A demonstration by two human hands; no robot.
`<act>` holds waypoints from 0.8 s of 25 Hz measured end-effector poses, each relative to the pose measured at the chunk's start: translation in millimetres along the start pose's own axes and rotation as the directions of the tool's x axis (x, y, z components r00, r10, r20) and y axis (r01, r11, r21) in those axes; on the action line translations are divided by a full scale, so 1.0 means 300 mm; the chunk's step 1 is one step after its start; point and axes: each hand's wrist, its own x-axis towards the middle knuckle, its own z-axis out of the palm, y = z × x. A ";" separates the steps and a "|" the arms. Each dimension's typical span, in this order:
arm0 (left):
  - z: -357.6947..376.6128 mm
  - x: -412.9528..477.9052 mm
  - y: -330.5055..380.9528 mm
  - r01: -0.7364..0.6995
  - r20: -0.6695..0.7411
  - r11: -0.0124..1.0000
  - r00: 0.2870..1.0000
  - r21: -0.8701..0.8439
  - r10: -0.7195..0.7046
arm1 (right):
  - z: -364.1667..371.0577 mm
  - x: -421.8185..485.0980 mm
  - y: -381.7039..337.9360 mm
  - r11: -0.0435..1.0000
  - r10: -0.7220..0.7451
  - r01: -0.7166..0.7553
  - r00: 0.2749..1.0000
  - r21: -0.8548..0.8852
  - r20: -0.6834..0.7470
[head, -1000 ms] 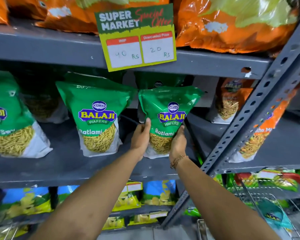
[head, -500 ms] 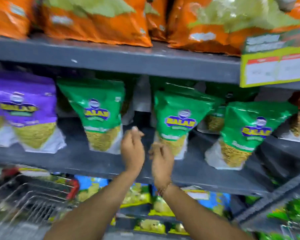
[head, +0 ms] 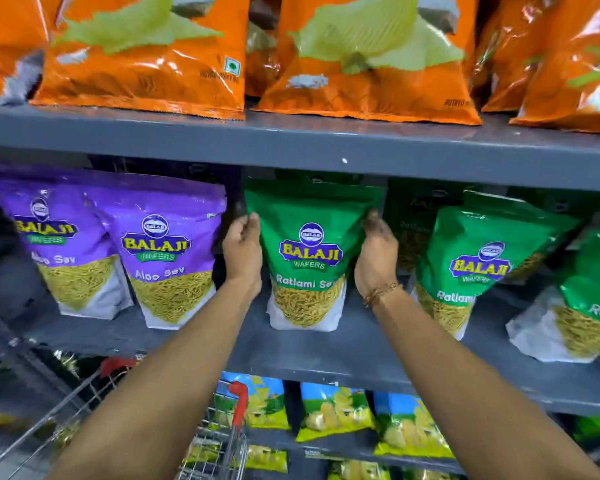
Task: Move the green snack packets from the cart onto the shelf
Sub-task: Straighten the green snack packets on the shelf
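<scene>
A green Ratlami Sev packet [head: 309,258] stands upright on the grey middle shelf [head: 326,351]. My left hand [head: 241,251] presses its left edge and my right hand [head: 376,254] presses its right edge, so both hold it between them. Two more green packets stand to the right, one [head: 478,268] close by and another [head: 593,299] at the frame edge, with darker green packets behind them. The wire cart [head: 219,441] with red corner caps shows at the bottom, below my left arm; what it holds is hidden.
Two purple Aloo Sev packets [head: 167,254] stand left of my left hand. Orange chip bags [head: 146,57] fill the shelf above. Blue and yellow packets [head: 333,410] line the shelf below. A gap lies between the purple packets and the held green one.
The view has swung left along the shelf. My hands left the right-hand green packet, hung free in front of the shelf, and now clasp another green packet beside the purple ones.
</scene>
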 end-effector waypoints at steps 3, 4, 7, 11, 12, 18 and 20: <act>-0.065 -0.075 -0.106 0.052 0.259 0.996 0.963 0.070 -0.069 | -0.081 -0.113 0.134 0.990 0.142 -0.135 0.970 -0.049 0.198; -0.089 -0.109 -0.141 0.087 0.364 0.983 0.921 0.162 -0.141 | -0.099 -0.158 0.167 0.984 0.144 -0.115 0.962 -0.134 0.234; -0.132 -0.171 -0.202 0.121 0.409 0.942 0.878 0.315 -0.249 | -0.119 -0.227 0.224 0.946 0.124 -0.055 0.972 -0.321 0.200; -0.109 -0.197 -0.191 0.090 0.332 0.945 0.922 0.315 -0.199 | -0.120 -0.250 0.192 0.914 0.151 -0.069 0.973 -0.399 0.177; -0.101 -0.213 -0.192 0.077 0.250 0.953 0.956 0.292 -0.153 | -0.127 -0.253 0.188 0.908 0.154 -0.078 0.976 -0.412 0.155; -0.035 -0.532 -0.248 -0.178 0.276 0.908 0.958 0.380 0.073 | -0.355 -0.262 0.090 0.953 -0.124 -0.075 0.788 -0.294 -0.603; 0.106 -0.620 -0.219 -0.247 0.514 0.915 0.856 0.319 0.052 | -0.473 -0.190 -0.030 0.958 -0.215 0.016 0.702 -0.287 -0.678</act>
